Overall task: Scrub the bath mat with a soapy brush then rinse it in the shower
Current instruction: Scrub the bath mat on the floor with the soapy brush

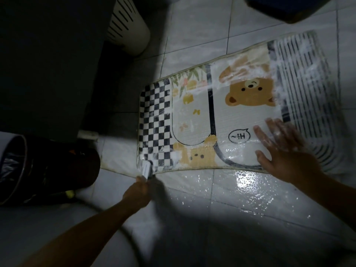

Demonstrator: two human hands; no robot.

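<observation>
Left hand (137,191) grips white brush (146,169) | right hand (285,153) flat on foamy bath mat (240,114) | glossy wet tiles (260,199)

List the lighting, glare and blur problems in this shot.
Head view: a pool of light falls on the bath mat, corners sit in deep shadow; hard glare on the wet floor tiles below the right hand; brush and left hand look slightly blurred.

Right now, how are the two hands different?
The left hand grips the brush at the checkered corner of the mat; the right hand holds nothing. The left hand's fingers are curled; the right hand's are spread flat on the mat, with foam on them. Both are at the mat's near edge.
</observation>
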